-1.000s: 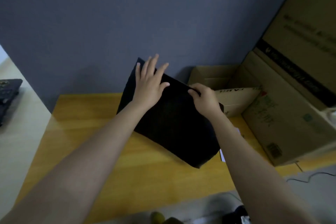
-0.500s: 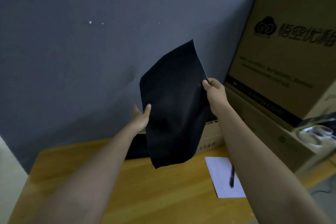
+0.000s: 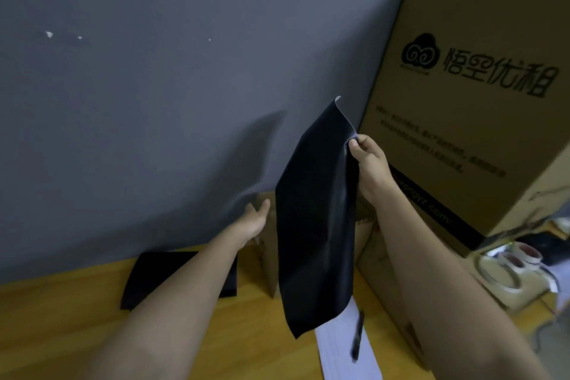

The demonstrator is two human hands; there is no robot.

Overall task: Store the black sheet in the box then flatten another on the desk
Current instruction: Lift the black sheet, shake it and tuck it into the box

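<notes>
While the black sheet (image 3: 314, 225) lay pressed on the desk (image 3: 77, 318) a second ago, it now hangs in the air, pinched at its upper right edge between thumb and fingers of the right hand (image 3: 368, 160). The left hand (image 3: 257, 214) has let go and reaches forward, fingers loosely spread, beside the small open box (image 3: 266, 256) behind the sheet. That suggests the storing step is under way, the sheet not yet inside. A second black sheet (image 3: 154, 274) lies flat on the desk to the left, probably the next one to flatten. On the large carton (image 3: 462, 133) at right, a cloud logo and "悟空优租" can be read; the smaller print is blurred. White paper (image 3: 342, 345) with a pen (image 3: 357, 336) lies nearby.
</notes>
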